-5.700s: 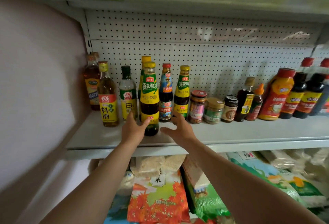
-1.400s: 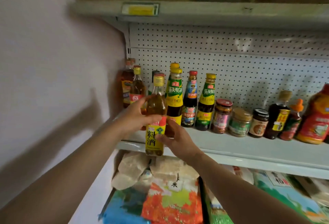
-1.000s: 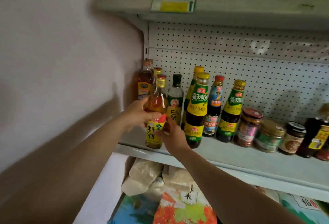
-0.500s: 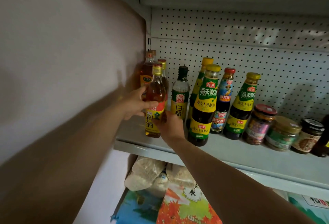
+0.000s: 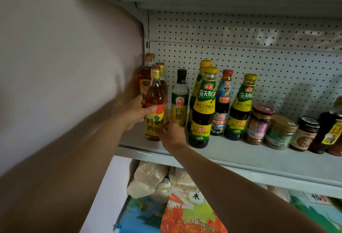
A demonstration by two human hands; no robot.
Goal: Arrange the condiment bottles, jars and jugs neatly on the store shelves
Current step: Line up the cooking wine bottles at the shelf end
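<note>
Since half a second back: cooking wine bottle (image 5: 155,103) lower and further in, base now on the shelf (image 5: 240,156) near its front left corner. Upright, long axis vertical, cap up, yellow label facing out. Left hand (image 5: 137,111) wrapped round its middle; right hand (image 5: 171,133) pinching its lower right side. Grey metal shelf, white pegboard backing (image 5: 259,47), pale wall at left. Just beside, right: white vinegar bottle (image 5: 179,101), oyster sauce bottle (image 5: 203,110). Amber bottles directly behind. Rice bags (image 5: 187,212) below.
</note>
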